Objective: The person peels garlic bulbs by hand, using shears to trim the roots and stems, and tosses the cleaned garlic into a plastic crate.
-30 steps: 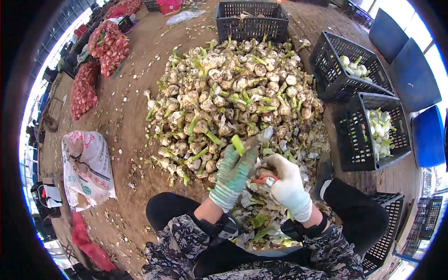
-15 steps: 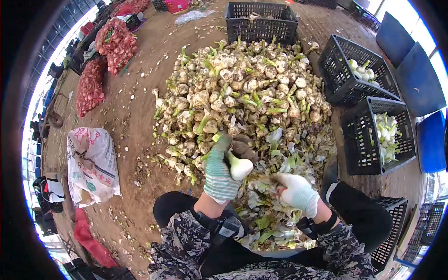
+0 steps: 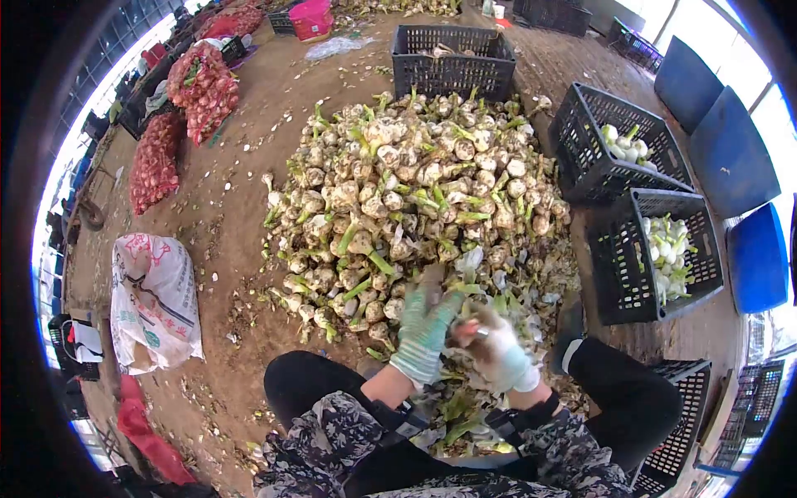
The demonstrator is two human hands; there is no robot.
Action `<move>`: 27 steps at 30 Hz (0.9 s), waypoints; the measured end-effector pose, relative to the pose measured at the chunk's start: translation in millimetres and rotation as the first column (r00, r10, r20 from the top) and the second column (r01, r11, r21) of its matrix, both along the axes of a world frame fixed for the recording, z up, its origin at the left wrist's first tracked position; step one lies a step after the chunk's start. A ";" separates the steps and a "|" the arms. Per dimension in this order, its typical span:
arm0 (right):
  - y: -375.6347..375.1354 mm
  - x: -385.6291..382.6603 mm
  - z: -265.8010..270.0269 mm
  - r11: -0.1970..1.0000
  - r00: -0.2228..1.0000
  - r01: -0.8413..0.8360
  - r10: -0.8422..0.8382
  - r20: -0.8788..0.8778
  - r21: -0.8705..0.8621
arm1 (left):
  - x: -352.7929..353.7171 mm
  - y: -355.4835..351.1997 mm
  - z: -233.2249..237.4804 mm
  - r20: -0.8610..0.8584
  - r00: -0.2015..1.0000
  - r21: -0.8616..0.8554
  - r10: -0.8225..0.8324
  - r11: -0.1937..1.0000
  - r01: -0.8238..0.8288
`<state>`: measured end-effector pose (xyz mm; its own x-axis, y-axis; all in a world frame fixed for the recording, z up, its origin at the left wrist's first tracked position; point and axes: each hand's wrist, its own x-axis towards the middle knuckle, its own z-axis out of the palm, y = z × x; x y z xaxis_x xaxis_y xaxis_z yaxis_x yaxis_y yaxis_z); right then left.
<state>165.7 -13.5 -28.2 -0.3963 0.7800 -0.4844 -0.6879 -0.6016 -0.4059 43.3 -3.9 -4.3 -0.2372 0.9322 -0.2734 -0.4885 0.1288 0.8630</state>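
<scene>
My left hand (image 3: 422,334), in a green-striped glove with soiled fingertips, is at the near edge of a heap of garlic bulbs (image 3: 390,199). Its thumb and fingers are spread, with no bulb showing between them. Close beside it on the right, my right hand (image 3: 498,353), in a pale, dirt-stained glove, is closed and smeared by motion. A small red-handled tool (image 3: 471,329) pokes out of its grip; the blade end is lost in the blur. Beneath both hands lie stripped leaves and skins (image 3: 457,407). Many bulbs carry cut green stalks and soil.
Black crates with white trimmed bulbs (image 3: 594,178) (image 3: 610,290) stand at the right, beside blue panels (image 3: 739,153). Another black crate (image 3: 452,83) is behind the heap. At the left are a white woven sack (image 3: 155,290) and red net bags (image 3: 155,166).
The white bulb in my left hand has gone from sight, and that hand's fingers have spread. My right hand has moved left, close to it. The view has shifted slightly.
</scene>
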 end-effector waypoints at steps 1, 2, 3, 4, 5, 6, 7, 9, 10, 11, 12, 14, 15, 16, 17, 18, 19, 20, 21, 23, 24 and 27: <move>10.0 19.7 -9.8 0.989 0.992 0.124 -0.124 -0.005 0.081 | -6.8 1.6 -6.5 -0.062 0.998 -0.059 -0.011 0.998 0.007; 23.3 40.9 -10.4 0.957 0.970 0.243 -0.243 -0.021 0.157 | -17.3 2.4 -14.2 -0.122 0.992 -0.121 -0.023 0.993 0.009; 37.2 84.2 -32.2 0.914 0.907 0.359 -0.294 -0.302 0.189 | -24.9 1.2 -11.2 -0.119 0.993 -0.125 -0.016 0.992 0.001; 52.0 81.8 19.7 0.738 0.808 0.581 -0.473 -0.351 0.343 | -31.4 -0.5 -2.4 0.004 1.000 -0.221 -0.018 0.975 0.018; 62.1 108.4 23.4 0.681 0.741 0.644 -0.444 -0.505 0.347 | -34.5 0.4 3.5 0.128 0.992 -0.309 -0.006 0.950 0.046; 66.2 106.2 32.5 0.684 0.793 0.610 -0.527 -0.307 0.401 | -34.2 0.6 4.1 0.132 0.991 -0.310 0.003 0.950 0.038; 81.2 105.5 19.5 0.755 0.898 0.437 -0.401 -0.183 0.489 | -32.3 -0.5 3.8 0.094 0.995 -0.298 -0.032 0.953 0.059; 120.1 99.4 -25.6 0.905 0.906 0.133 -0.276 0.320 0.403 | -29.9 4.0 1.7 0.023 0.997 -0.318 -0.074 0.945 0.077; 136.6 84.7 -44.8 0.920 0.838 -0.020 -0.198 0.508 0.391 | -30.2 6.6 -2.0 0.020 0.997 -0.312 -0.073 0.947 0.075; 159.6 72.3 -74.0 0.914 0.776 -0.144 -0.133 0.616 0.380 | -31.3 8.8 -8.0 0.035 0.995 -0.322 -0.097 0.941 0.103; 172.7 41.6 -80.0 0.927 0.758 -0.004 -0.242 0.606 0.375 | -32.9 10.6 -12.2 0.049 0.992 -0.331 -0.118 0.935 0.128; 203.3 16.3 -128.1 0.913 0.581 -0.109 -0.263 0.771 0.393 | -32.1 10.1 -14.5 0.069 0.993 -0.288 -0.093 0.951 0.109; 217.8 14.8 -160.3 0.885 0.450 -0.167 -0.324 0.832 0.434 | -32.6 10.4 -16.7 0.027 0.990 -0.284 -0.136 0.949 0.138; 231.3 13.3 -193.3 0.854 0.311 -0.232 -0.388 0.868 0.465 | -33.3 12.1 -17.6 -0.014 0.984 -0.279 -0.177 0.946 0.166; 224.9 3.0 -179.6 0.851 0.484 -0.005 -0.458 0.746 0.526 | -33.8 13.7 -12.6 -0.056 0.978 -0.273 -0.203 0.945 0.180; 211.8 -2.4 -154.2 0.862 0.681 0.177 -0.456 0.573 0.475 | -35.0 15.2 -13.2 -0.061 0.979 -0.270 -0.195 0.947 0.172; 193.3 -4.7 -119.8 0.889 0.700 0.136 -0.398 0.593 0.437 | -35.6 14.4 -14.6 -0.058 0.983 -0.257 -0.173 0.954 0.152; 176.1 -5.2 -86.4 0.910 0.714 0.094 -0.344 0.610 0.403 | -35.9 14.6 -14.8 -0.056 0.987 -0.239 -0.151 0.962 0.134; 161.8 3.1 -67.7 0.929 0.671 0.003 -0.276 0.688 0.370 | -36.2 14.0 -12.0 0.001 0.994 -0.246 -0.107 0.964 0.104; 133.4 23.4 -31.2 0.911 0.688 -0.129 -0.202 0.697 0.391 | -33.9 14.3 -10.1 -0.045 0.994 -0.230 -0.099 0.969 0.086; 117.5 29.4 -11.2 0.876 0.756 -0.163 -0.185 0.629 0.453 | -33.3 13.3 -10.5 -0.091 0.991 -0.228 -0.098 0.971 0.075; 82.1 42.6 51.5 0.719 0.727 -0.408 -0.117 0.677 0.562 | -36.4 14.8 -39.7 0.210 0.949 -0.272 -0.234 0.919 0.286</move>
<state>208.3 68.6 23.2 -0.3384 0.9391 -0.0600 -0.0299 -0.0745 -0.9968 6.8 10.8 -44.0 0.0773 0.8249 -0.5599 -0.5388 0.5071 0.6727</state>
